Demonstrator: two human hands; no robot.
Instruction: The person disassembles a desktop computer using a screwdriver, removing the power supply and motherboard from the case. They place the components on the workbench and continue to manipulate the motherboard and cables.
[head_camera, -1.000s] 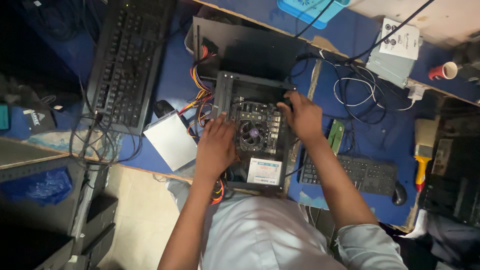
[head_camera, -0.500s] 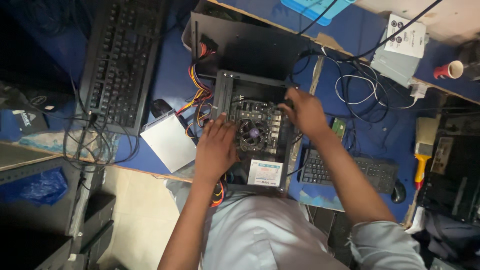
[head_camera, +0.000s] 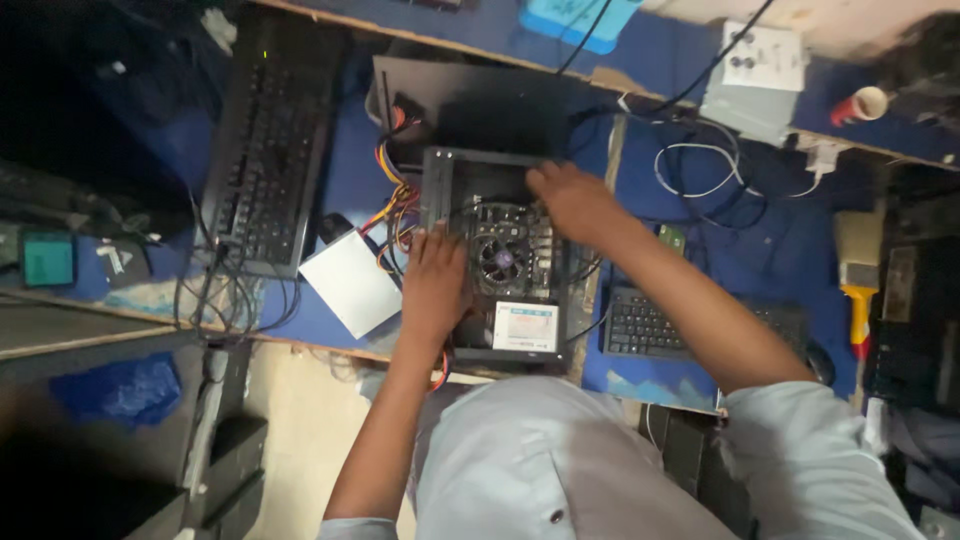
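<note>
While both hands, left (head_camera: 435, 285) and right (head_camera: 572, 200), rest flat inside the open computer case (head_camera: 440, 190), fingers grip nothing.

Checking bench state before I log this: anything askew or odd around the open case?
Yes. The open computer case overhangs the table's front edge, with coloured wires spilling out its left side. Both hands, left and right, are inside it. A white drive lies skewed beside it. No visible damage.

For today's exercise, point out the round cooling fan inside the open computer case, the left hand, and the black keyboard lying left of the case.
Cooling fan (head_camera: 497, 262), head view: on its hub.
Left hand (head_camera: 437, 283), head view: on its back.
Black keyboard (head_camera: 266, 150), head view: on its middle keys.
</note>
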